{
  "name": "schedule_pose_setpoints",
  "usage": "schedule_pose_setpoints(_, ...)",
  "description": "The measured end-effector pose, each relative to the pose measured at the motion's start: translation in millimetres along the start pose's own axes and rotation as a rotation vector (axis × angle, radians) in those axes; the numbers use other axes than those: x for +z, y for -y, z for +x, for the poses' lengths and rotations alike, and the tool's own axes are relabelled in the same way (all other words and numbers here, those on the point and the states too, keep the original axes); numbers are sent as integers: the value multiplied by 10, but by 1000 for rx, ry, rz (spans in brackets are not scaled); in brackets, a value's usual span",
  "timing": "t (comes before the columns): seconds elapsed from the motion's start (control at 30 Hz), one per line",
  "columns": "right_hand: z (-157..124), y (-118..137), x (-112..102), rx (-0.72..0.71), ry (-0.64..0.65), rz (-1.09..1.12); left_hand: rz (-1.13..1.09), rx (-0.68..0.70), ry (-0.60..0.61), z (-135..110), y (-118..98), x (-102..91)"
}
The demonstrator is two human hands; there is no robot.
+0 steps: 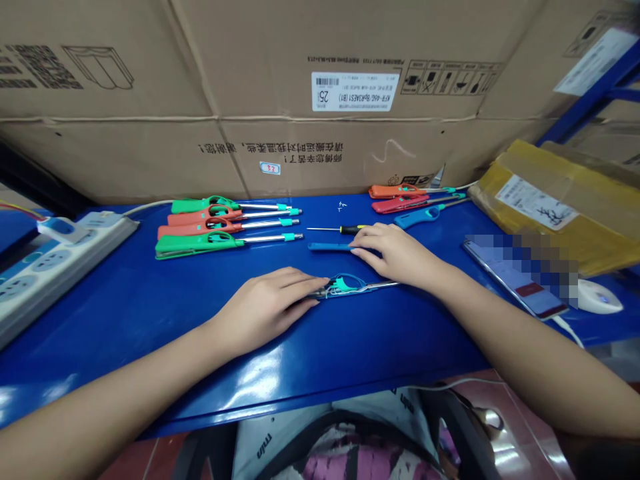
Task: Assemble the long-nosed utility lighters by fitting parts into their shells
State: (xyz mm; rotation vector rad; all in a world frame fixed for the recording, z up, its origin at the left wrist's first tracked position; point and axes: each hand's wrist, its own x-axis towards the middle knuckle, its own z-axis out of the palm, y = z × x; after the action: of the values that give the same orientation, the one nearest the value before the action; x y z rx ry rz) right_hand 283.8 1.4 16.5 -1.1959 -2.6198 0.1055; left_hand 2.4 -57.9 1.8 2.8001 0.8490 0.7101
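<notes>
Close by on the blue surface [280,383], the left hand [273,303] pinches one end of an opened blue lighter [350,284], with green bits showing inside. A little farther off, the right hand [395,250] pinches the end of a long blue shell [327,247]. Just past it lies a thin screwdriver [325,229], its tip pointing left. Four red and green lighters [200,229] lie to the left, three other lighters [399,203] to the right. A big cardboard box [270,73] stands behind.
</notes>
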Motion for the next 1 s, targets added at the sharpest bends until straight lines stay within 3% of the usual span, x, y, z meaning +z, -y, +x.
schedule_pose_setpoints(0.17,2,4,-52,-25,11,26,14,1,-47,1,12,-19)
schedule_pose_setpoints(0.37,3,29,-52,25,15,16,-93,-99,-33,30,33,-41)
schedule_pose_setpoints(0.53,-5,56,-61,191,-137,134,-69,-70,-11,24,43,-13)
schedule_pose_setpoints(0.6,-13,76,-78,224,-209,311,-105,-71,-71,31,24,-7)
schedule_pose_setpoints(0.7,-27,133,-109,218,-243,569,-99,-131,-278,60,-20,-48)
schedule_pose_setpoints(0.8,-38,209,-134,164,-199,600,98,-162,-435,86,-40,-137)
schedule_pose_setpoints(0.9,-42,276,-143,126,-114,635,213,-102,-346,88,-19,-198)
schedule_pose_setpoints(1.0,-41,314,-127,135,-34,696,129,-45,-235,76,11,-189)
